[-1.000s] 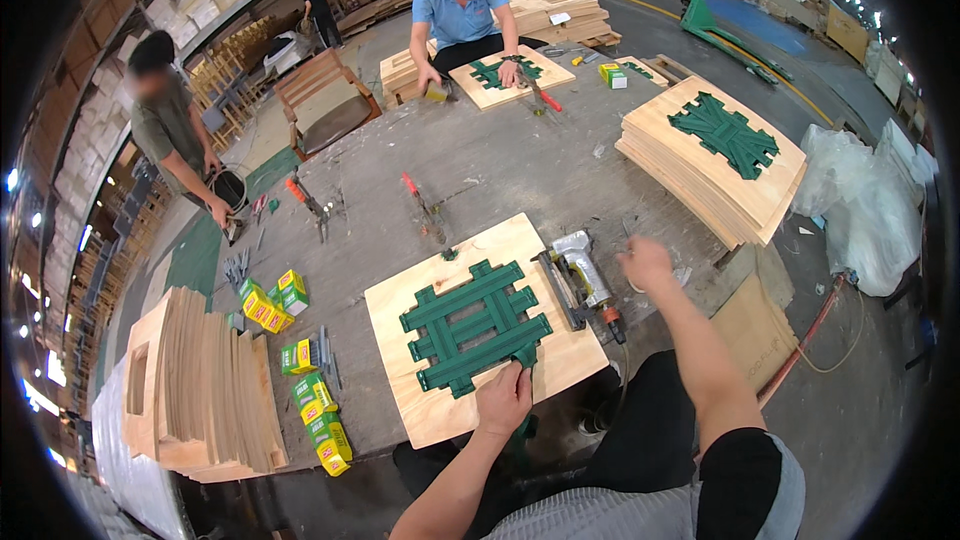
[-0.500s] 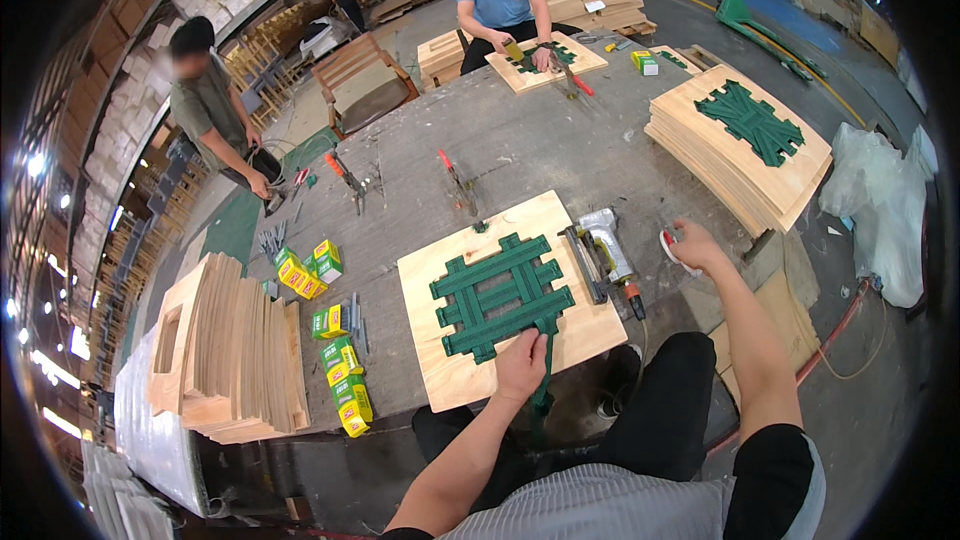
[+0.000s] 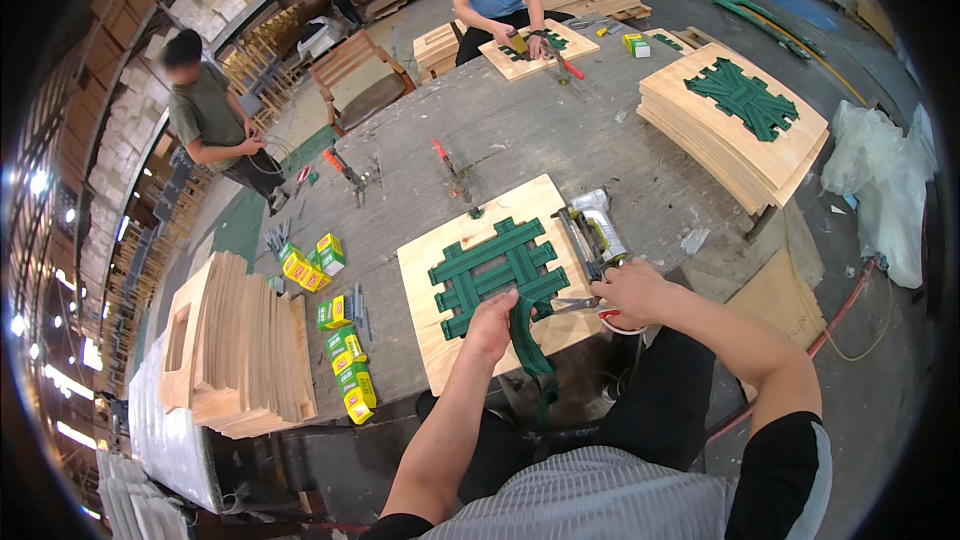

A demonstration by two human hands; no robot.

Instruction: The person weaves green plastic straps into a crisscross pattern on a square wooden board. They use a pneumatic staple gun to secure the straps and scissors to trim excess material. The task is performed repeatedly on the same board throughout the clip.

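Observation:
In front of me lies a light plywood board (image 3: 424, 328) with green webbing straps (image 3: 470, 265) woven in a crossed lattice over its middle opening. My left hand (image 3: 491, 324) pinches the loose tail of green webbing (image 3: 530, 348), which curves down past the board's near edge. Red-handled scissors (image 3: 577, 306) are in my right hand (image 3: 632, 292), their blades pointing left beside the webbing at the board's right side. A silver staple gun (image 3: 598, 228) rests against the board's right edge, just beyond my right hand.
Yellow-green boxes (image 3: 345, 348) and a stack of cut boards (image 3: 240, 340) stand at the left. Another board stack (image 3: 715, 145) with a webbed board on top is at the right. Red-handled clamps (image 3: 450, 165) lie mid-table. Across it, a person (image 3: 490, 0) works on another board; one stands left (image 3: 215, 110).
My right hand has brought the scissors left, from the table to the webbing. My left hand has lifted the strap's loose tail slightly. The person at the left has straightened up.

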